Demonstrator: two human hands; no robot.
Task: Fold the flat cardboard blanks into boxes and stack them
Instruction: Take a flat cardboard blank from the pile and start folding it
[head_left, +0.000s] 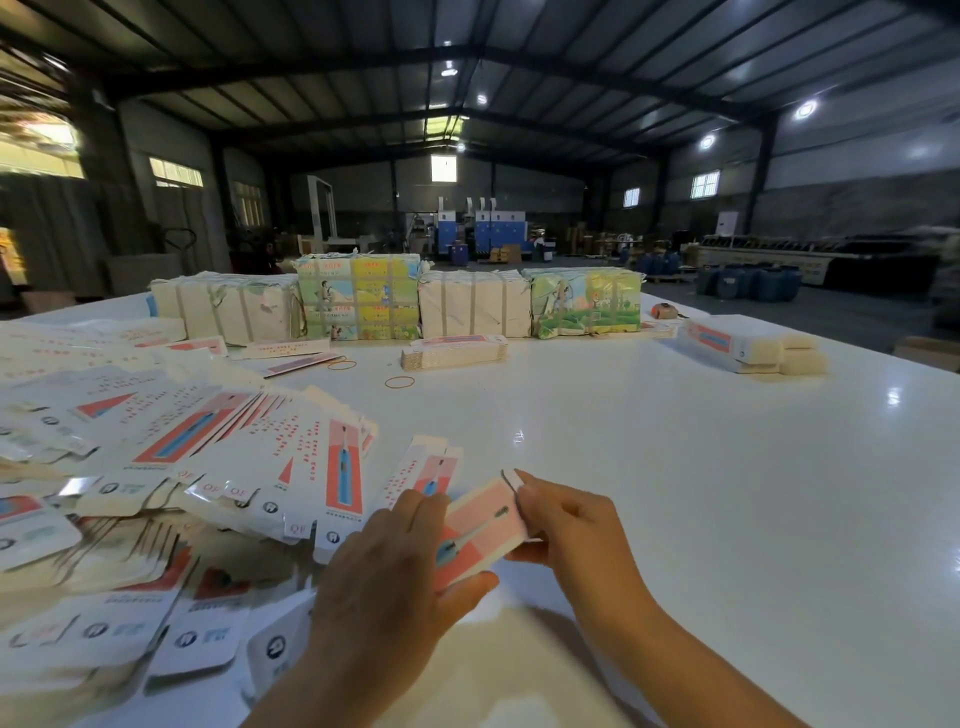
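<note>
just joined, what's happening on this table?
A person is folding one pink-and-white blank above the white table, left hand gripping its near end, right hand pinching the far flap. A loose pile of flat blanks lies to the left. Finished boxes sit at the far right.

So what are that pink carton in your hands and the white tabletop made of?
The carton looks like thin printed cardboard, glossy on the outside: pale raw board shows at cut edges of the loose blanks. The tabletop seems a smooth, glossy laminate or painted board, mirroring the ceiling lamps; uncertain which.
</note>
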